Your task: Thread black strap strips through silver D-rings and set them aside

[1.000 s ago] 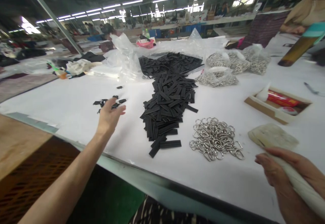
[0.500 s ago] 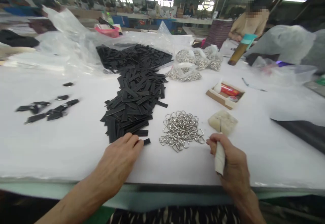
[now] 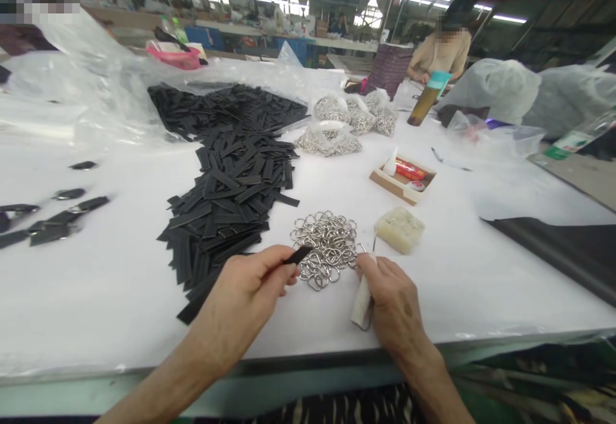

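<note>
My left hand [image 3: 250, 292] pinches one black strip [image 3: 297, 255] just above the white table [image 3: 96, 296], beside a long heap of black strips [image 3: 231, 186]. A pile of metal D-rings [image 3: 327, 247] lies right in front of both hands. My right hand [image 3: 392, 299] is closed round a white tube-like tool [image 3: 360, 299], and its fingertips touch the right edge of the ring pile. A pale yellowish block [image 3: 399, 229] sits just beyond that hand.
Finished black pieces [image 3: 52, 215] lie at the far left. Bags of metal rings [image 3: 346, 122] and clear plastic sheeting [image 3: 96, 97] sit behind. A small cardboard tray [image 3: 402, 177] holds tubes. A dark sheet [image 3: 563, 251] lies at right. A person [image 3: 440, 52] works at the far side beside a bottle [image 3: 426, 100].
My left hand came back from the finished pieces at the far left, reached the near end of the strip heap and lifted one strip. My right hand moved up to the ring pile.
</note>
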`<state>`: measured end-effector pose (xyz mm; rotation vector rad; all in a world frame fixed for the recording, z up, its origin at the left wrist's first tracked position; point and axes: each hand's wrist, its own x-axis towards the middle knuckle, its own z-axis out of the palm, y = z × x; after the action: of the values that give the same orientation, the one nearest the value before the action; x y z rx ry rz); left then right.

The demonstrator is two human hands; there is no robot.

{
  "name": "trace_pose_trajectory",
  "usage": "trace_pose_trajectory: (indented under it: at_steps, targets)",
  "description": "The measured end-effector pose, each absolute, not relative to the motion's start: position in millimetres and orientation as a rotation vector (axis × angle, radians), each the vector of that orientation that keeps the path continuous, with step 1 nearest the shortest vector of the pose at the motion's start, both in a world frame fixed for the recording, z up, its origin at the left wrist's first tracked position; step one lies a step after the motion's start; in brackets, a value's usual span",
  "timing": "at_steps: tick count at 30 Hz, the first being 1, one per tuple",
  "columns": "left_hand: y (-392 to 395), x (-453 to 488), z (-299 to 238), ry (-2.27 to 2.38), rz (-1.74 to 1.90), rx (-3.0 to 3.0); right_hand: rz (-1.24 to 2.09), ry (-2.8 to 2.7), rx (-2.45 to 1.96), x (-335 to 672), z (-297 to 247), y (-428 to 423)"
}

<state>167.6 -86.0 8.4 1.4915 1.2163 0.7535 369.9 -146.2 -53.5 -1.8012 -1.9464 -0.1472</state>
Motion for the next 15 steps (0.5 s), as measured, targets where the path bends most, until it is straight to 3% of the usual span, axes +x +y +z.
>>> trace_pose_trajectory:
  at_steps: [3, 8, 15]
  targets:
    - [-84, 194, 5, 1.06, 0.621, 1.358, -0.105, -1.827, -1.775, 374, -55, -148]
    - [-79, 216, -17, 0.93, 0.424, 1.029, 0.326, -1.329, -1.712, 380, -51, -152]
    - [-86, 221, -23, 0.907, 0.369, 1.037, 0.617, -1.024, -1.526, 364, -30, -147]
